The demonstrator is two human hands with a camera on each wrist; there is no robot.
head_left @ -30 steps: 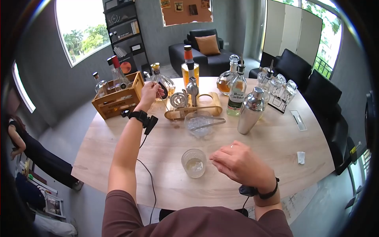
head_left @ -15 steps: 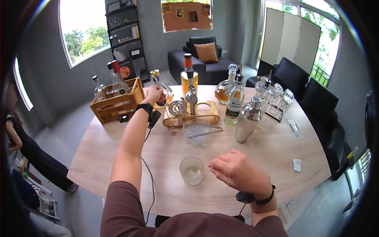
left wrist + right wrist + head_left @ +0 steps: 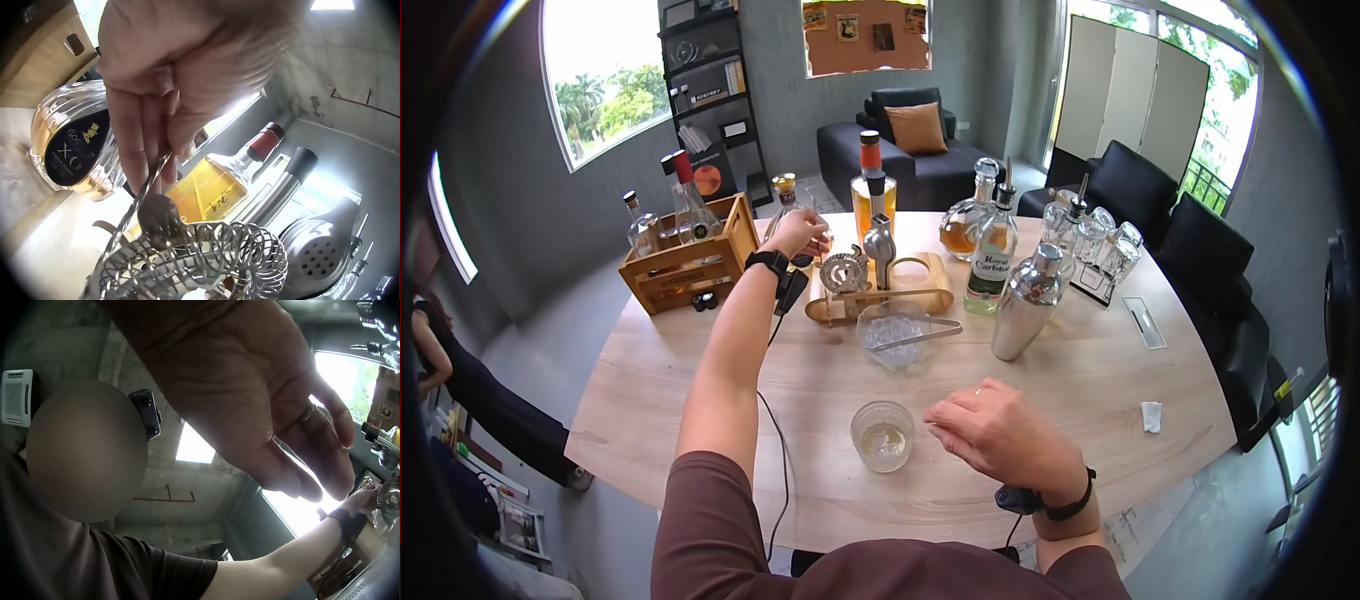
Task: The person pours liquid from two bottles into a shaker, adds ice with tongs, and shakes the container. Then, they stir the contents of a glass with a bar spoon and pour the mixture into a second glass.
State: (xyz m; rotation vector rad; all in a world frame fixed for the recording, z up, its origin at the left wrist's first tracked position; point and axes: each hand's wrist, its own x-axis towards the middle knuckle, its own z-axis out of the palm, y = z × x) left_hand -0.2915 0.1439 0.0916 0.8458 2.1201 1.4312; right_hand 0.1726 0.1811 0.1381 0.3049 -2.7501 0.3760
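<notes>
My left hand (image 3: pixel 802 232) reaches over the back left of the table, beside the XO bottle (image 3: pixel 78 147). In the left wrist view its thumb and fingertips pinch a thin twisted metal shaft, like a bar spoon's (image 3: pixel 134 206); its ends are hidden. Right below the fingers sits a strainer with a coiled spring (image 3: pixel 194 256), on a wooden bar-tool stand (image 3: pixel 915 302). My right hand (image 3: pixel 1005 435) hovers near the front, fingers loosely bent and holding nothing. Just left of it stands a ribbed glass (image 3: pixel 883 437) with some pale liquid.
Behind the right hand are an ice bowl with tongs (image 3: pixel 895 338), a steel shaker (image 3: pixel 1028 305) and a green-labelled bottle (image 3: pixel 990 265). A wooden crate of bottles (image 3: pixel 690 265) stands at the left, upturned glasses (image 3: pixel 1105 250) at the right. A cable (image 3: pixel 780 440) runs along the left forearm.
My left hand has moved slightly right and farther back over the strainer, still pinching the shaft. The right hand stays beside the glass. The head view has shifted a little.
</notes>
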